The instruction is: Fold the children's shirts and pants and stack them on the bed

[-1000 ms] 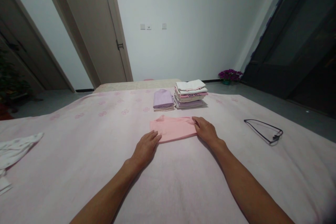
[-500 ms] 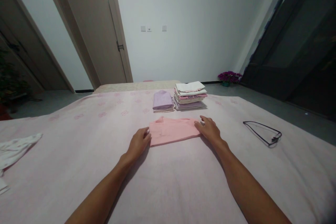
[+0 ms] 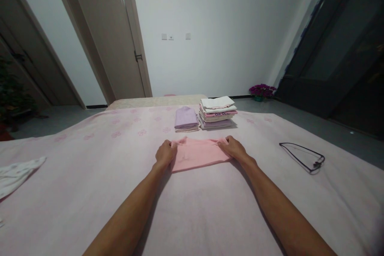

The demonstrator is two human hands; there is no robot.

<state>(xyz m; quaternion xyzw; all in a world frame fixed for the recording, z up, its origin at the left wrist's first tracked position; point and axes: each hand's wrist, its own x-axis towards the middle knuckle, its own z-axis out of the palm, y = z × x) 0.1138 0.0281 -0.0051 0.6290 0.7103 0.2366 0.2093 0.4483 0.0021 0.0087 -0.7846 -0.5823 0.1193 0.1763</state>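
Observation:
A folded pink garment (image 3: 199,155) lies flat in front of me on the bed's pale pink sheet (image 3: 192,212). My left hand (image 3: 166,153) is closed on its far left corner. At the far right corner, my right hand (image 3: 234,148) pinches the cloth between thumb and fingers. The fabric is slightly bunched near both grips. Just beyond it sit a small pile of folded lilac cloth (image 3: 186,118) and a taller stack of folded clothes (image 3: 218,113), white on top.
Black-framed glasses (image 3: 303,157), or a similar thin black frame, lie to the right. A white patterned garment (image 3: 19,174) is at the left edge. Behind the bed are a wall, a door (image 3: 111,32) and purple flowers (image 3: 262,91) on the floor.
Both hands have gone from resting with loose fingers at the pink garment's ends to gripping its far corners. The left hand moved slightly farther away and right. The view tilted up a little.

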